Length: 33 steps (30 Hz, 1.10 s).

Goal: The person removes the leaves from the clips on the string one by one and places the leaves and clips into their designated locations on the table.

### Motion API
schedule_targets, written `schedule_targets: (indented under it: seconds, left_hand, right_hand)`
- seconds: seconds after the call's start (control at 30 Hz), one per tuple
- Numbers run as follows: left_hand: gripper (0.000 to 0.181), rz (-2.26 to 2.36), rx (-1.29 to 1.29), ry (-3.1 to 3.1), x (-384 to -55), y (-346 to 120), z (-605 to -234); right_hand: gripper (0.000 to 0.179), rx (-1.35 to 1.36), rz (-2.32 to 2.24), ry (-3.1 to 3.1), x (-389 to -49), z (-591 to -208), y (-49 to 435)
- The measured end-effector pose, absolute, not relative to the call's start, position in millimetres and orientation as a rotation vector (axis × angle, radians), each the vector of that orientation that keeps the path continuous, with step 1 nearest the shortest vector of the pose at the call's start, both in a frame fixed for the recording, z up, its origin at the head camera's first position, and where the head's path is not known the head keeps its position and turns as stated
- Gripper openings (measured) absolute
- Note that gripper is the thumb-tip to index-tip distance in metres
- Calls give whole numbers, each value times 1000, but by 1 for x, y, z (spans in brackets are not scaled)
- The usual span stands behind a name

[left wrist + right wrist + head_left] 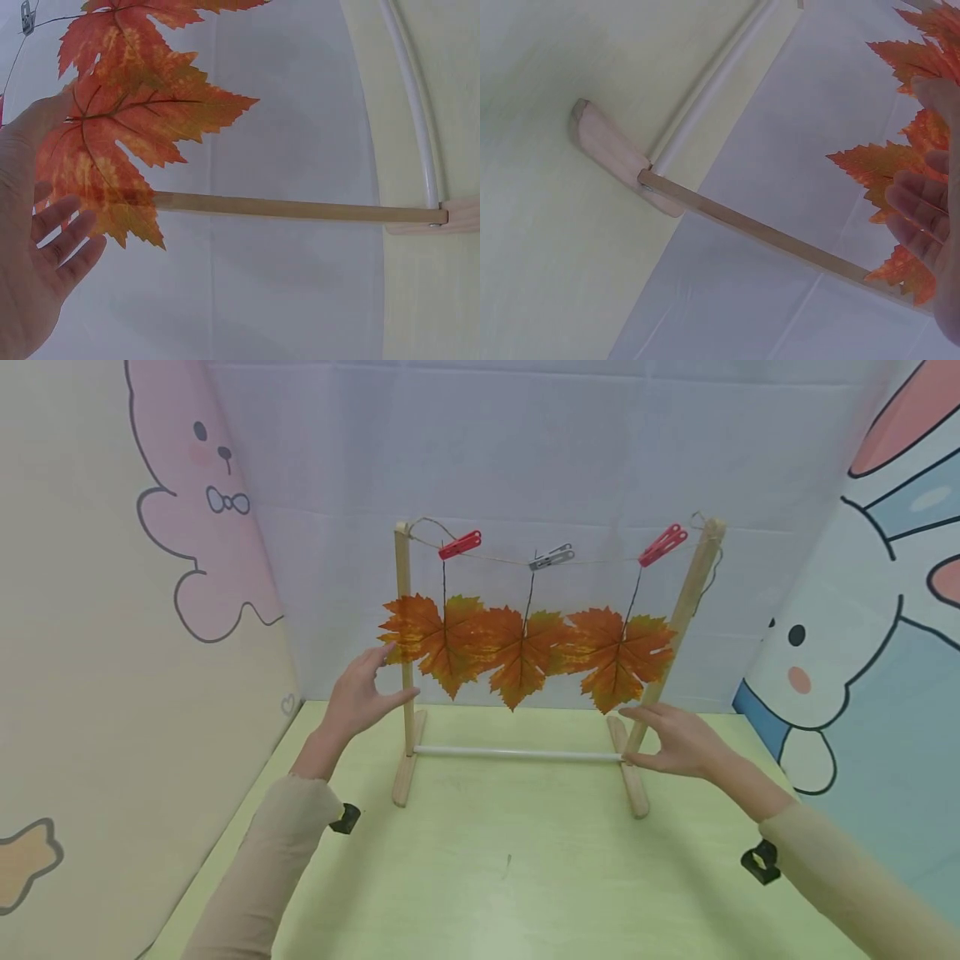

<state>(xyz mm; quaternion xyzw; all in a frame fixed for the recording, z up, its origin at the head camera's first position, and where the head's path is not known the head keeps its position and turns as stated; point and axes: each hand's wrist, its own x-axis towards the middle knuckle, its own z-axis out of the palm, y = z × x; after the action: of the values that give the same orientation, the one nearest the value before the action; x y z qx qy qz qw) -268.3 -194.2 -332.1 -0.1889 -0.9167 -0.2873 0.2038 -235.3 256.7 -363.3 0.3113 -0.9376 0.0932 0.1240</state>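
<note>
Three orange maple leaves hang in a row from a twine line (498, 559): a left leaf (444, 639), a middle leaf (522, 652) and a right leaf (618, 653). A red clothespin (460, 545), a grey clothespin (551, 557) and another red clothespin (663, 545) clip their stems. The twine spans two wooden posts. My left hand (358, 693), thumb and fingers spread, is at the left leaf's outer edge beside the left post (403, 564). Below the right leaf, my right hand (678, 739) is beside the right post (697, 568), fingers apart from thumb.
A white rod (517, 753) joins the posts low down. Wooden feet, a left foot (405, 781) and a right foot (636, 789), stand on the pale green table (480, 877). White cloth (525, 452) hangs behind; cartoon-printed panels flank both sides.
</note>
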Motion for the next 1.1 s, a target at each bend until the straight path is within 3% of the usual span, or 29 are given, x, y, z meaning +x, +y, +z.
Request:
schedule_targets:
  seconds: [0.33,1.1]
  left_hand:
    - [75,-879,-551,-2510,-273,-183,-317]
    - [53,-1035,-607,-2245,-293,-146,-286]
  right_hand:
    - [56,1011,308,-2666,-241,-345,241]
    - [51,1153,322,-2491,-255,-315,216]
